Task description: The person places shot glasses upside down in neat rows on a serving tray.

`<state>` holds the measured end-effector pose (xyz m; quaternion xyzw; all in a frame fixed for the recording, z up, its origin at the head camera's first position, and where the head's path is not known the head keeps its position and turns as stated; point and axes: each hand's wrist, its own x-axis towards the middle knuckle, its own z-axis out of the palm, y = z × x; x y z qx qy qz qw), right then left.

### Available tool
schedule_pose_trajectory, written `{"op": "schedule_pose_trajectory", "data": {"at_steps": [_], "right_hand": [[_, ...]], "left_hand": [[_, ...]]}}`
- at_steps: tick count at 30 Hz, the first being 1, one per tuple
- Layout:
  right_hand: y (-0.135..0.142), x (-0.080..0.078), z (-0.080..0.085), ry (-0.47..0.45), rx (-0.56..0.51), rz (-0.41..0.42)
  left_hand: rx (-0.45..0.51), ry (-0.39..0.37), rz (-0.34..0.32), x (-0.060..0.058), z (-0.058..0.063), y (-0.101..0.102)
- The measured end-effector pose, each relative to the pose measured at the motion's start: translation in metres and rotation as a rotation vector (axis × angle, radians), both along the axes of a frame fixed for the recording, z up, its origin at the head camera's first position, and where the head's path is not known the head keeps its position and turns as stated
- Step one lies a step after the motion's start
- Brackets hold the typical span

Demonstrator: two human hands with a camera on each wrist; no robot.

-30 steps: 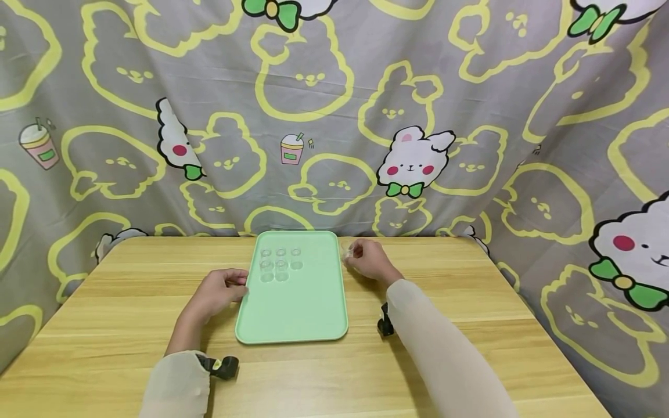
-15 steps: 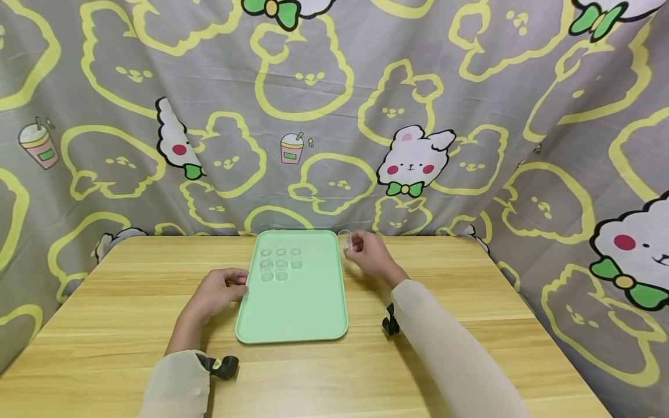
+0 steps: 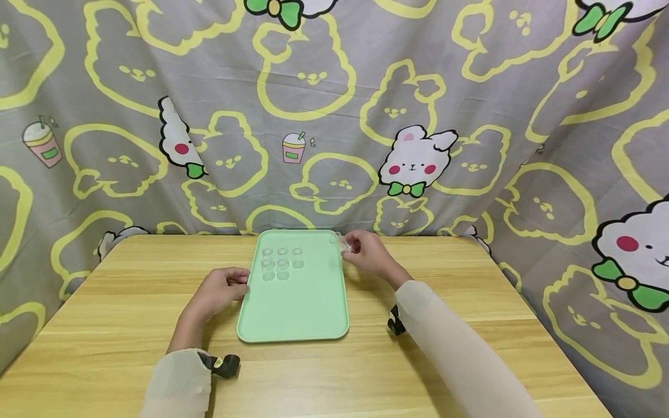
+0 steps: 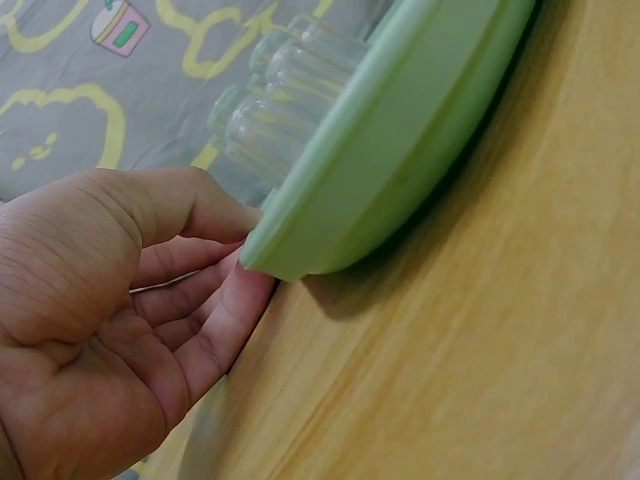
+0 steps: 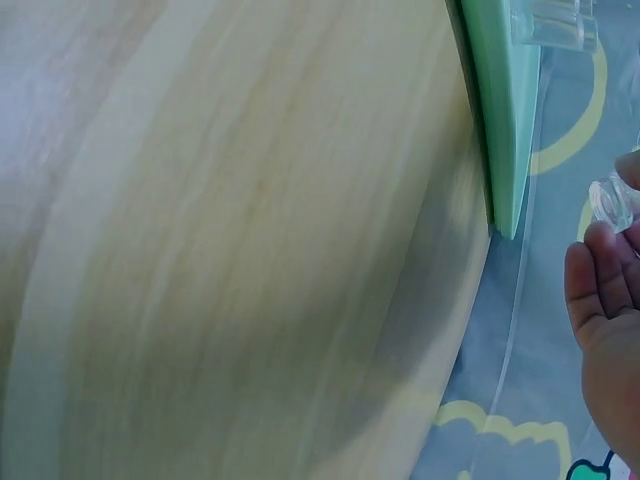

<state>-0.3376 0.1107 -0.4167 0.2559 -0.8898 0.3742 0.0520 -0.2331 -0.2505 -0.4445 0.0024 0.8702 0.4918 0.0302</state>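
Note:
A light green tray (image 3: 292, 307) lies on the table, with several small clear cups (image 3: 283, 264) in rows at its far left part. My left hand (image 3: 216, 290) pinches the tray's left rim, the thumb on top and fingers below, as the left wrist view shows. In my right hand (image 3: 371, 253) is another clear cup (image 3: 342, 241), pinched between thumb and fingers. It is tilted to the left, over the tray's far right corner. The right wrist view shows the held cup (image 5: 610, 203) only partly, at the image's edge, raised off the table.
The wooden table (image 3: 449, 278) spreads out on both sides of the tray. A grey curtain (image 3: 219, 75) with yellow cartoon outlines hangs behind it. Both forearms wear beige sleeves (image 3: 455, 342) and a black wrist camera (image 3: 395, 321).
The right hand has lifted the clear cup off the table beside the tray and brought it slightly left, tipping it over the tray's far right corner. The left hand stays on the rim.

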Motion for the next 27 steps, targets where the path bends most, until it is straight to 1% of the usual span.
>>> {"op": "schedule_pose_trajectory", "data": {"at_steps": [4,8,15,22,27], "right_hand": [[-0.002,0.002,0.003,0.013,0.036,0.021],[-0.005,0.005,0.005,0.025,0.051,0.064],[-0.007,0.006,0.004,0.045,0.088,0.127],[-0.01,0.007,0.004,0.004,0.08,0.196],[-0.014,0.008,0.003,0.013,0.09,0.222]], "left_hand": [[-0.001,0.001,0.0,0.0,0.001,0.0],[-0.004,0.0,0.0,-0.001,0.0,0.0],[-0.014,0.005,0.004,-0.002,-0.002,0.0],[-0.011,-0.006,0.016,-0.004,-0.003,0.0],[-0.011,-0.006,0.016,-0.004,-0.003,0.0]]}}
